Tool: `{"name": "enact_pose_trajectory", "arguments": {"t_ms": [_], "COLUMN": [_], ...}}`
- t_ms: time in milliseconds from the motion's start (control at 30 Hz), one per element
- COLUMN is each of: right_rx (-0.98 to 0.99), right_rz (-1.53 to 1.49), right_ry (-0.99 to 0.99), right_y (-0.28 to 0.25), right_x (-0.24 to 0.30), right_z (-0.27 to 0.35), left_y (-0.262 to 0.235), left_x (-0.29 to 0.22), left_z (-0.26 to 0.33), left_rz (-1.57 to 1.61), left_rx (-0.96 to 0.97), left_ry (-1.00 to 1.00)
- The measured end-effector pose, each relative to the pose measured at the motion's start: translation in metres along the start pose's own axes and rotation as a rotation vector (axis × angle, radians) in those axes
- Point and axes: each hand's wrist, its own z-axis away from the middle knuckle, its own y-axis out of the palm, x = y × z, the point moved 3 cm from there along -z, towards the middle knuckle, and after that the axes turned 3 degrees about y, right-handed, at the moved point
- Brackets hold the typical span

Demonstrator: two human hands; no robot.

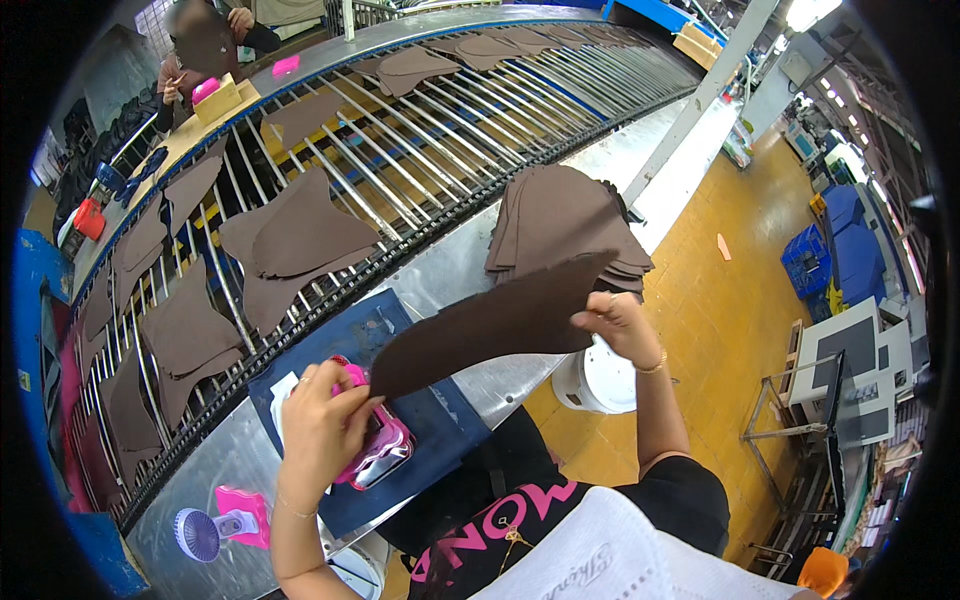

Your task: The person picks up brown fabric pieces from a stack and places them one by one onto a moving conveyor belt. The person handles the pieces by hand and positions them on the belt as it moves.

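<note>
The left hand (322, 425) has thumb and fingers pinched together on the left tip of a long, curved, dark brown flat piece of fabric-like material (485, 328); the right hand (622, 328) has its thumb and fingertips pinched at the other end, so the piece spans the space between the two sets of fingers, raised above the table; directly under the left fingers lies a glossy pink box-like holder (385, 450), partly covered by the hand, its contents not clear.

Just below the right fingers is a round white plastic bucket (600, 380), and I cannot tell what is in it; a second white bucket (362, 568), mostly hidden, sits below the left fingers; far off to the right of the right fingers is a blue plastic crate (803, 265), its contents too small to tell.

Beneath the left fingers a dark blue sheet (450, 412) covers part of a shiny metal table (185, 505); beyond the right fingertips rests a stack of dark brown cut pieces (560, 220); beyond both hands runs a conveyor of metal rods (400, 185) carrying more brown pieces (300, 235); across it, well apart from the left fingers, is a co-worker (205, 50); right of the right hand spreads a yellow-brown floor (700, 290).
</note>
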Motion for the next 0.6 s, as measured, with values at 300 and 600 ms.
{"name": "enact_pose_trajectory", "arguments": {"t_ms": [300,600], "right_rx": [-0.204,-0.17], "right_rz": [-0.818,-1.373], "right_ry": [0.164,0.162], "right_y": [0.014,0.151], "right_x": [-0.003,-0.055], "right_z": [-0.066,-0.257], "left_y": [-0.028,-0.048], "left_x": [0.01,0.035], "left_z": [-0.009,0.067], "left_rz": [0.218,0.194], "left_rx": [-0.394,-0.514], "left_ry": [-0.118,-0.406]}}
